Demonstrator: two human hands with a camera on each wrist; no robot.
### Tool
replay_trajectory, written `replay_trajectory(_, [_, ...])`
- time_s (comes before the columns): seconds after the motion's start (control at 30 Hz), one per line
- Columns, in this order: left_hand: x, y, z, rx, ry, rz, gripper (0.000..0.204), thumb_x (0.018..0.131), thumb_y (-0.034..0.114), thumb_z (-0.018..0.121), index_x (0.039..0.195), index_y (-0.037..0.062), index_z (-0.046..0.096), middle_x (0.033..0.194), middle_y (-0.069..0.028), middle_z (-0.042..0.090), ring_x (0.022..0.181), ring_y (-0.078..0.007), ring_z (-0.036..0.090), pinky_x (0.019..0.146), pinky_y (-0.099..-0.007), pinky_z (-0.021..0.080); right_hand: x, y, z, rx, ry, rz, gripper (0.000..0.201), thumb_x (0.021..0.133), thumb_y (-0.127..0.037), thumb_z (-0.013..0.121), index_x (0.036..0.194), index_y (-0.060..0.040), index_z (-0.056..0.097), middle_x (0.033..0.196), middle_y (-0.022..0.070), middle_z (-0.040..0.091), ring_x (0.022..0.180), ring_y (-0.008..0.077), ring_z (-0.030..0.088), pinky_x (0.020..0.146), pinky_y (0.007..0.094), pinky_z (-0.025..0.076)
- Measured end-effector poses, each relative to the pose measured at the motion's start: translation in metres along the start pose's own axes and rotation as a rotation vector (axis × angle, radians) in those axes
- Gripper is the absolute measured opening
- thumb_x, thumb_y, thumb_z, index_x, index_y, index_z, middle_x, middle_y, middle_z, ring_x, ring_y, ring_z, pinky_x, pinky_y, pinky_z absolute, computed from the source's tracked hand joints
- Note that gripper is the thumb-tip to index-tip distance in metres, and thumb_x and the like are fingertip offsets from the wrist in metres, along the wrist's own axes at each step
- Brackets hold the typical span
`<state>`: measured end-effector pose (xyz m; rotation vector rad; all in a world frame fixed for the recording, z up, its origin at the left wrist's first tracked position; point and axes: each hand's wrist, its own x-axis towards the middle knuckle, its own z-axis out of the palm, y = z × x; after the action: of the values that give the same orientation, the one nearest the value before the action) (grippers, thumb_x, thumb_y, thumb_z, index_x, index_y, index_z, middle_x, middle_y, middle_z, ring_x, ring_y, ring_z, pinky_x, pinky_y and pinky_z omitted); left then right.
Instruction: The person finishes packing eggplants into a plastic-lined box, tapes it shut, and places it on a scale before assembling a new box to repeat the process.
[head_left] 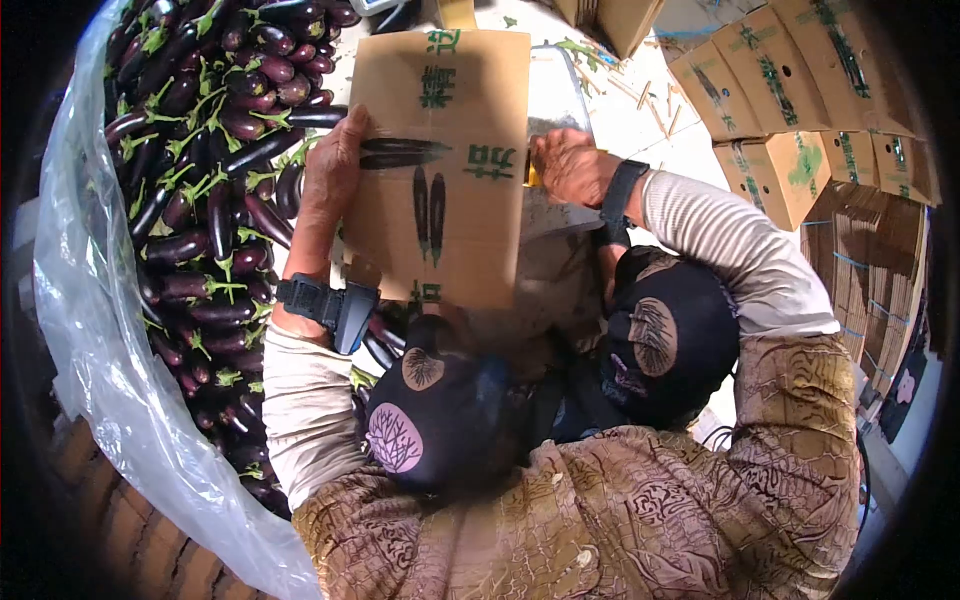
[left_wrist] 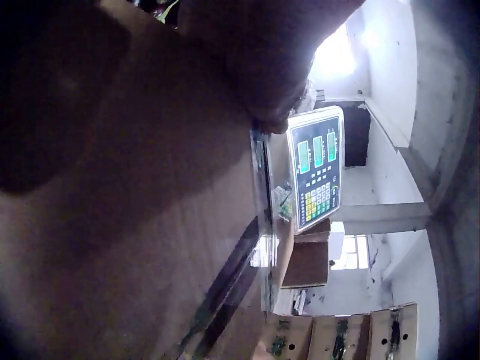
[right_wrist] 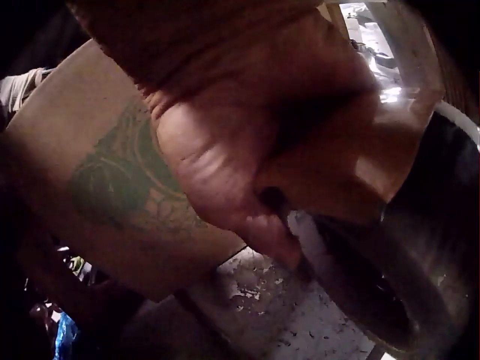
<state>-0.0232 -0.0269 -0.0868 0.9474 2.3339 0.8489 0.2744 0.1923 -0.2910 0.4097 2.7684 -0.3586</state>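
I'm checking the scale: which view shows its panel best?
Left wrist: the panel faces the camera, displays and keys visible, digits unreadable. The head view shows at most an edge; the right wrist, none.

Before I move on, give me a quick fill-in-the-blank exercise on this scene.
The left hand holds a cardboard box with ____ lettering.
The eggplants lie on the person's ____ side.
The band on the right wrist is ____ in colour.
The digital display has ____ lit windows.

Missing words: green; left; black; three.
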Motion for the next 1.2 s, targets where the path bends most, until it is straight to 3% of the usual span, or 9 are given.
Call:
replay_trajectory(0.17, [-0.004,-0.026,-0.012,-0.149,-0.005,-0.055,0.072,0.097,0.06,0.039,0.118,-0.0055,0.062,0.102,-0.0189,0.068,0.097,-0.0234,0.062,0.089,-0.0329,0.045,0.044,-0.053,-0.048,-0.697,-0.375,-0.016,0.033,0.092,-0.042,0.053,0.076,-0.0137,0.051,0.081,0.0058,0.053,0.079,0.0221,0.047,0.074,0.0391,0.036])
replay_trajectory(0.27, [-0.002,-0.047,-0.008,-0.446,-0.008,-0.148,0.074,0.097,0.061,0.041,0.118,-0.0065,0.063,0.104,-0.0145,0.069,0.097,-0.0182,0.06,0.089,-0.0302,0.044,-0.028,-0.032,-0.146,-0.069,-0.215,0.042,0.033,0.07,-0.027,0.075,0.09,-0.0018,0.068,0.082,0.0125,0.068,0.077,0.0251,0.068,0.064,0.0447,0.054])
replay_trajectory(0.53, [-0.012,0.041,0.014,-0.48,-0.123,-0.068,0.06,0.1,0.047,0.045,0.131,-0.004,0.052,0.125,-0.014,0.057,0.113,-0.0205,0.054,0.101,-0.0324,0.04,-0.133,0.003,-0.278,0.578,-0.027,0.472,0.064,0.08,-0.046,0.071,0.119,0.0027,0.057,0.103,0.0137,0.067,0.097,0.0238,0.064,0.085,0.0358,0.048])
replay_trajectory(0.67, [-0.028,0.102,0.044,-0.534,-0.23,0.224,0.068,0.096,0.042,0.053,0.139,-0.0076,0.039,0.145,-0.0254,0.038,0.137,-0.0348,0.034,0.115,-0.0404,0.023,-0.156,0.013,-0.292,1.395,0.304,0.303,0.048,0.087,-0.032,0.069,0.12,0.0007,0.058,0.094,0.0036,0.065,0.08,0.0104,0.061,0.072,0.0218,0.049])
replay_trajectory(0.73, [-0.026,0.092,0.092,0.416,0.236,0.98,0.08,0.09,0.05,0.059,0.145,-0.0011,0.033,0.149,-0.025,0.03,0.14,-0.0414,0.025,0.113,-0.0522,0.021,-0.169,0.026,-0.312,1.578,0.196,0.281,0.044,0.089,-0.032,0.067,0.117,0.0011,0.06,0.091,0.0051,0.067,0.074,0.0099,0.064,0.066,0.0202,0.051])
replay_trajectory(0.8, [-0.047,0.145,0.108,0.005,-0.009,0.729,0.088,0.084,0.058,0.061,0.149,0.0079,0.03,0.151,-0.0254,0.027,0.143,-0.0456,0.017,0.11,-0.0591,0.02,-0.166,0.02,-0.323,1.703,0.262,0.3,0.041,0.091,-0.031,0.065,0.115,0.0014,0.06,0.089,0.0065,0.069,0.071,0.0125,0.066,0.068,0.0228,0.054])
replay_trajectory(1.0, [-0.053,0.144,0.132,0.219,-0.332,1.014,0.078,0.081,0.046,0.068,0.145,0.0147,0.038,0.148,-0.0173,0.034,0.142,-0.0358,0.023,0.113,-0.0502,0.02,-0.146,0.016,-0.333,1.363,0.266,0.29,0.047,0.089,-0.035,0.066,0.12,-0.0001,0.058,0.1,0.0032,0.066,0.086,0.0085,0.062,0.078,0.0231,0.051])
replay_trajectory(1.07, [-0.048,0.123,0.126,0.2,-0.226,1.035,0.07,0.081,0.043,0.069,0.139,0.0121,0.045,0.142,-0.0182,0.041,0.136,-0.0358,0.033,0.111,-0.0477,0.026,-0.136,0.02,-0.321,1.21,0.193,0.336,0.047,0.089,-0.036,0.066,0.119,-0.0001,0.059,0.099,0.0013,0.066,0.085,0.0084,0.062,0.077,0.022,0.05])
replay_trajectory(1.2, [-0.051,0.029,0.107,-0.06,0.232,0.33,0.054,0.091,0.041,0.063,0.13,0.006,0.05,0.124,-0.0155,0.054,0.114,-0.031,0.053,0.098,-0.0413,0.042,-0.119,0.034,-0.264,1.558,0.154,0.302,0.046,0.087,-0.039,0.068,0.114,-0.0015,0.065,0.104,0.0038,0.068,0.091,0.0103,0.064,0.085,0.0236,0.051])
